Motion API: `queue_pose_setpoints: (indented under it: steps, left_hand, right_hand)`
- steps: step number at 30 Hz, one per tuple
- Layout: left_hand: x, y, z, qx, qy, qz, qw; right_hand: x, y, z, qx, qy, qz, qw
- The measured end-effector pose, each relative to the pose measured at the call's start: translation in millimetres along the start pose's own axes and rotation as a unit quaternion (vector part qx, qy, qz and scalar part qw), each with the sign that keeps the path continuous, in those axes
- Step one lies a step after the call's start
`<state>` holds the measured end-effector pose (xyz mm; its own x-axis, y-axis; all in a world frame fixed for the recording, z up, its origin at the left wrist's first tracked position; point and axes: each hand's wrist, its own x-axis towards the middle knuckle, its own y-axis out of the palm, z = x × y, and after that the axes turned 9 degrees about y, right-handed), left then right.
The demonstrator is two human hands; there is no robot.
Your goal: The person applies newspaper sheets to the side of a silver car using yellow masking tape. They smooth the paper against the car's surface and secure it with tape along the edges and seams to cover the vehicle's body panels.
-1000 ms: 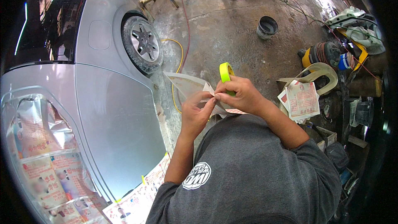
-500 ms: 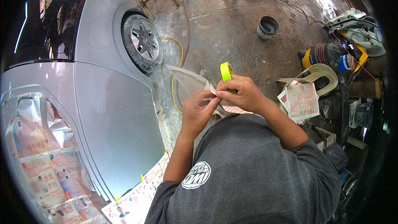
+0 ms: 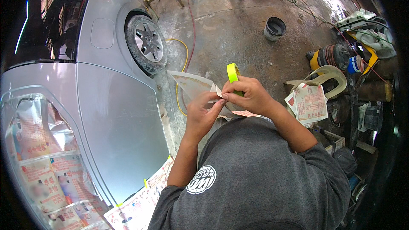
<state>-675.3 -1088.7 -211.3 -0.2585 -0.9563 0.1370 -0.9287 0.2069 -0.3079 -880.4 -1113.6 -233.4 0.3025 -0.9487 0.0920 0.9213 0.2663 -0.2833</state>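
Tape in a bright yellow-green roll (image 3: 233, 73) sits in the right hand (image 3: 252, 98), up in front of the person's body. Some fingers curl to grip the roll, while the thumb and pointing finger pinch together, maybe so one hand can do two jobs. The left hand (image 3: 201, 113) pinches too, with its fingertips right beside the other ones. Both hands seem to hold a thin, pale sheet (image 3: 192, 84) by its edge, perhaps close up to see it well. I cannot tell if a bit of tape is between the fingers.

On the left is a silver car (image 3: 115, 123). Printed paper (image 3: 140, 204) runs along its edge, and little yellow bits (image 3: 145, 183) look like they keep it on. More papers (image 3: 311, 102) lie piled at the right, maybe to be easy to reach.
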Motion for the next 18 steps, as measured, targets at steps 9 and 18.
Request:
queue_pose_setpoints:
  steps: [9,18]
  left_hand:
    - [0.3,-0.7,8.2,0.013,0.003,0.009,1.000]
    - [-0.1,-0.7,11.0,0.006,-0.004,0.000,1.000]
  right_hand:
    - [-2.1,-3.2,1.1,-0.019,0.016,0.025,0.999]
    - [1.3,-2.7,2.2,0.002,0.006,0.026,1.000]
